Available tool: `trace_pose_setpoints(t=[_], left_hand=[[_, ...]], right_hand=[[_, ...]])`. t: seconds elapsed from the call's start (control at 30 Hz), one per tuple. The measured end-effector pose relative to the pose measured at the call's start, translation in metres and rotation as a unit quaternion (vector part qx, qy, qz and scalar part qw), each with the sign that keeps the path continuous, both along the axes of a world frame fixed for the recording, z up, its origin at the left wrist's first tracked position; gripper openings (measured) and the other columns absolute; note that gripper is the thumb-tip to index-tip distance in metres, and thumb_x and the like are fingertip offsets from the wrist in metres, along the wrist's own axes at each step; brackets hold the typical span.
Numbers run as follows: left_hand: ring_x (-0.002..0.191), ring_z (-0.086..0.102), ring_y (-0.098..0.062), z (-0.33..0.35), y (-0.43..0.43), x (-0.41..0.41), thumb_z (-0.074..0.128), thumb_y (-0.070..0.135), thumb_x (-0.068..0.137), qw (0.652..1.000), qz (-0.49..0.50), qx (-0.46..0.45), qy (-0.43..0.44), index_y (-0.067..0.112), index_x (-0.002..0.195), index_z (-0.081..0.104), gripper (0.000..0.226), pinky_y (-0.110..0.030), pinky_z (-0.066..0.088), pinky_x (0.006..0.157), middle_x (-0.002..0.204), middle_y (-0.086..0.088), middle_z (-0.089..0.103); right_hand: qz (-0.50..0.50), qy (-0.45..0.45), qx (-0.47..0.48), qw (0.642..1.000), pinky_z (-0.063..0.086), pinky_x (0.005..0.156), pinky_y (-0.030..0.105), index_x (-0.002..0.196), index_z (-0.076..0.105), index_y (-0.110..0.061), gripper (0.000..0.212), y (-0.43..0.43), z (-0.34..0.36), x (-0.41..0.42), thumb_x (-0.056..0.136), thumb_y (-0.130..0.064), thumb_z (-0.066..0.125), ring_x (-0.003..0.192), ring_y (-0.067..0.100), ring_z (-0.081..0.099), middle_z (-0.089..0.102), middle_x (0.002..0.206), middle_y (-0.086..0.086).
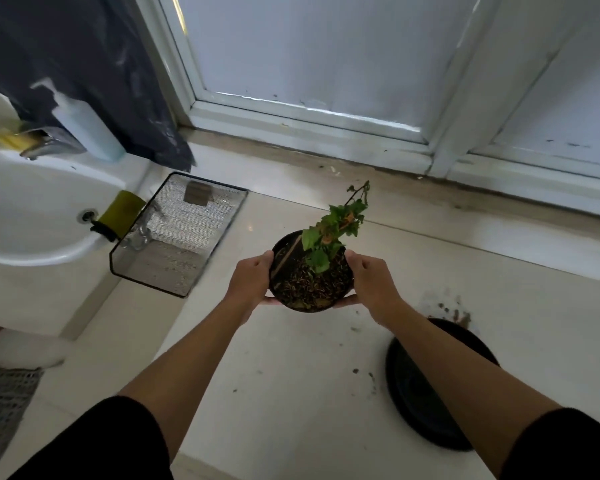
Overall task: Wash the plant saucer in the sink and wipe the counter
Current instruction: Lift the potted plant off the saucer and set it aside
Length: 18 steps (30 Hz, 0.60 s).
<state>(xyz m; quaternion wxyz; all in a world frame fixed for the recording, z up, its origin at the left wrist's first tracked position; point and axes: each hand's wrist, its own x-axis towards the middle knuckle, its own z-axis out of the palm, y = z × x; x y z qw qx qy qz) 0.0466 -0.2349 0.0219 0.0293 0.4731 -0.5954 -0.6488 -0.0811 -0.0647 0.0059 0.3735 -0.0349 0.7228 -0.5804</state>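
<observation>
I have the plant pot [310, 278] between both hands: my left hand [252, 280] cups its left side and my right hand [371, 282] its right. On each side my fingers [269, 301] curl round the wall and under the base, thumbs up at the rim. It looks lifted clear of the worktop [291, 375], though I can't be sure of the gap beneath.

The plant saucer [416, 403] lies bare on the worktop to my right, near the front edge and partly hidden by my right forearm. Soil crumbs [454, 311] are smeared just beyond it, with more specks scattered towards the middle. The sink [49, 202] is well away to my left, past the wire mesh tray [177, 237].

I judge this to be the clearing step: getting the pot off and out of the way, with washing and wiping not yet begun. Next, the pot needs setting down upright on a clean patch, level, so no more soil spills. Then a hand is free for the saucer.
</observation>
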Motion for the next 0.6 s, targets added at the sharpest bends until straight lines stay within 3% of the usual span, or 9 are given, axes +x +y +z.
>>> trace_pose_setpoints(t=[0.27, 0.47, 0.6], left_hand=[[0.094, 0.067, -0.022, -0.038, -0.046, -0.013, 0.044, 0.031, 0.108, 0.999, -0.018, 0.028, -0.008, 0.008, 0.115, 0.073, 0.037, -0.034, 0.062, 0.056, 0.102, -0.007, 0.07], [0.102, 0.066, -0.02, -0.056, -0.051, -0.018, 0.041, 0.033, 0.11, 0.999, -0.032, 0.034, 0.002, 0.01, 0.121, 0.071, 0.04, -0.032, 0.062, 0.056, 0.111, -0.008, 0.071], [0.101, 0.066, -0.018, -0.056, -0.05, -0.018, 0.038, 0.037, 0.111, 0.999, -0.033, 0.029, 0.003, 0.017, 0.115, 0.071, 0.039, -0.03, 0.062, 0.056, 0.107, -0.003, 0.071]], right_hand=[[-0.016, 0.001, 0.041, 0.999, 0.062, 0.059, 0.051, 0.114, 0.07, -0.004, 0.041, -0.042, -0.035, -0.009, 0.105, -0.037, 0.048, 0.09, 0.033, 0.072, 0.071, 0.112, 0.013], [-0.04, -0.009, 0.045, 0.998, 0.063, 0.06, 0.051, 0.114, 0.071, -0.009, 0.04, -0.042, -0.045, -0.006, 0.106, -0.04, 0.046, 0.081, 0.03, 0.073, 0.071, 0.107, 0.011], [-0.031, -0.011, 0.045, 0.998, 0.063, 0.062, 0.051, 0.117, 0.07, -0.01, 0.044, -0.042, -0.047, -0.006, 0.106, -0.043, 0.043, 0.088, 0.032, 0.073, 0.071, 0.112, 0.009]])
